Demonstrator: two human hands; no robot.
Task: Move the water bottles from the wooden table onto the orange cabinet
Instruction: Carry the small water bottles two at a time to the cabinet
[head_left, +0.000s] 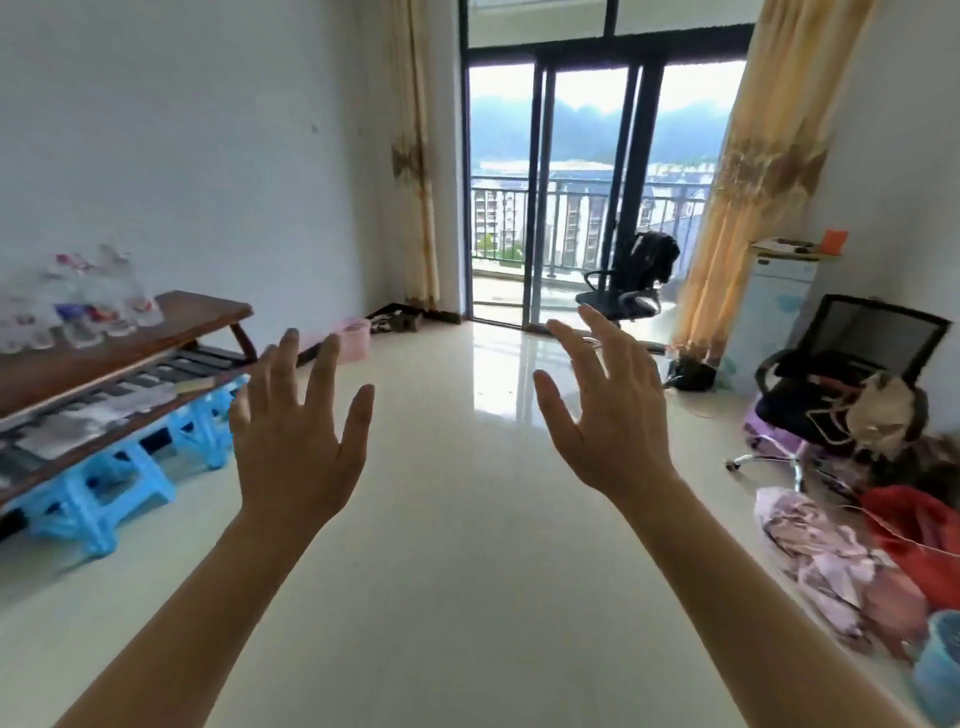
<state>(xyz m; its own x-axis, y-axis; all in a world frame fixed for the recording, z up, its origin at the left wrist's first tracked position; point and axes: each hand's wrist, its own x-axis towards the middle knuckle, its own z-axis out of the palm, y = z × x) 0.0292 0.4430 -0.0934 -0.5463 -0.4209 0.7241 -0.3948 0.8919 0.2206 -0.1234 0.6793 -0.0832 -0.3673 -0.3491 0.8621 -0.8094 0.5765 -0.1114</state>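
Several clear water bottles with coloured labels stand blurred on the dark wooden table at the left wall. My left hand and my right hand are both raised in front of me over the floor, fingers spread and straight, holding nothing. The left hand is to the right of the table's near end, apart from the bottles. No orange cabinet is in view.
Blue plastic stools prop up the table. A pink bin sits past it. Black office chairs stand by the balcony door and at the right, with clothes and bags heaped on the floor there.
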